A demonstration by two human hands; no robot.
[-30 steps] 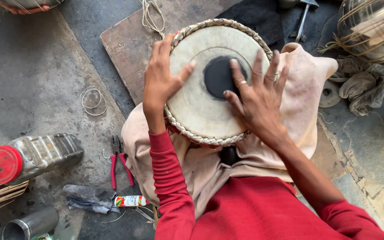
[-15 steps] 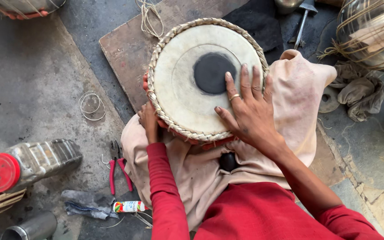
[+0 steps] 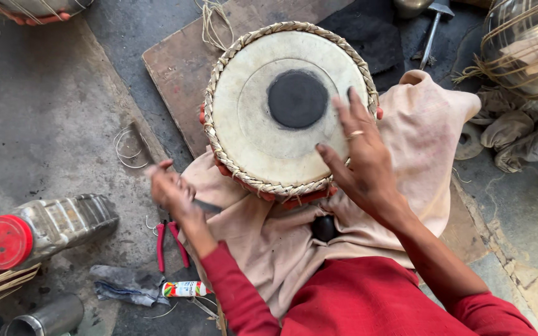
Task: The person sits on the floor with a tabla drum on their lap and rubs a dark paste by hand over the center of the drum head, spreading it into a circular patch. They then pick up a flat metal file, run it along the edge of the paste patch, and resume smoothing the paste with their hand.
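A round drum (image 3: 269, 130) with a pale skin, a black centre spot and a braided rim rests on a pinkish cloth (image 3: 418, 143) over my lap. My right hand (image 3: 359, 158) lies flat on the drum's lower right edge, fingers spread, a ring on one finger. My left hand (image 3: 170, 186) is off the drum, low to its left, blurred, with fingers curled around a thin dark tool whose tip shows beside the wrist. Red-handled pliers (image 3: 169, 244) lie on the ground just below that hand.
A plastic bottle with a red cap (image 3: 38, 227) lies at the left. A wire coil (image 3: 129, 146), a small tube (image 3: 185, 288), a metal can (image 3: 45, 317), a wooden board (image 3: 182, 62), a hammer (image 3: 434, 25), rags (image 3: 515, 134) and a shiny strung drum shell (image 3: 527, 46) surround me.
My left hand left the drum's rim and moved down-left toward the ground by the pliers. My right hand slid from the drum's middle to its lower right edge.
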